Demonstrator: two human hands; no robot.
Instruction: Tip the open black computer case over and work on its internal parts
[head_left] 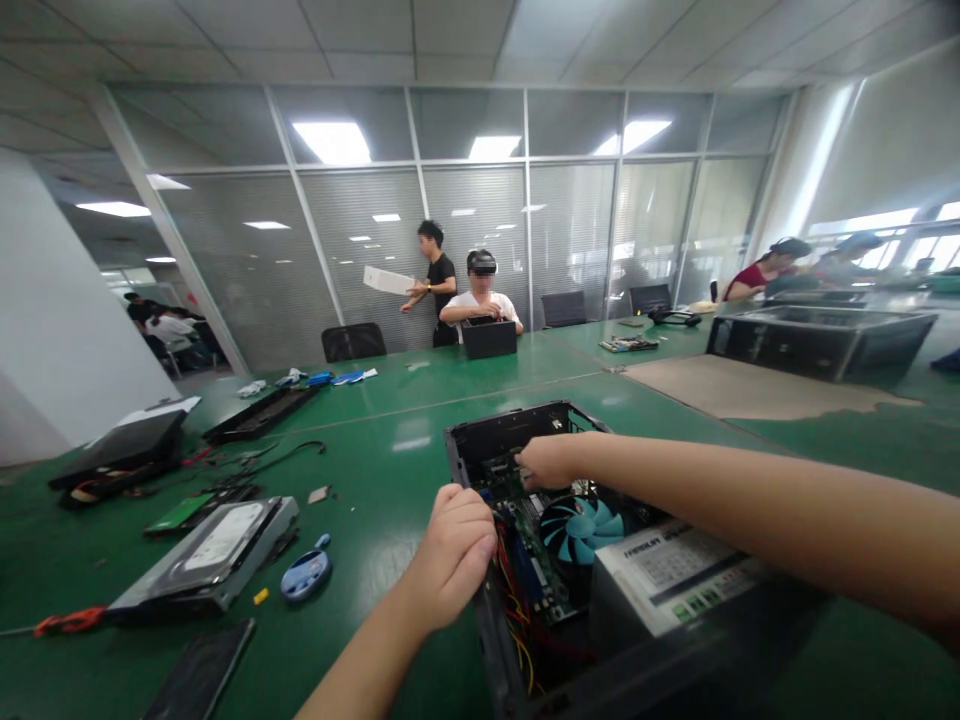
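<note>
An open black computer case [504,640] lies in front of me on the green table. My left hand [456,545] is closed over the case's left edge, fingers wrapped on the rim. Reaching in from the right, my right hand [551,462] is down inside the case near its far end, over the motherboard [534,520]. Its fingertips are partly hidden, so I cannot make out what they touch or hold. Close below that hand sits a cooling fan [583,530] with teal blades. A labelled power supply [667,570] fills the near right part, and coloured cables run along the left wall.
Left of the case lie a hard drive in a bracket [214,555], a blue oval object [306,575], a screwdriver [71,622] and a black panel [201,672]. Another case [817,340] stands beyond cardboard [750,385]. Across the table, a seated person [484,300] handles a dark box.
</note>
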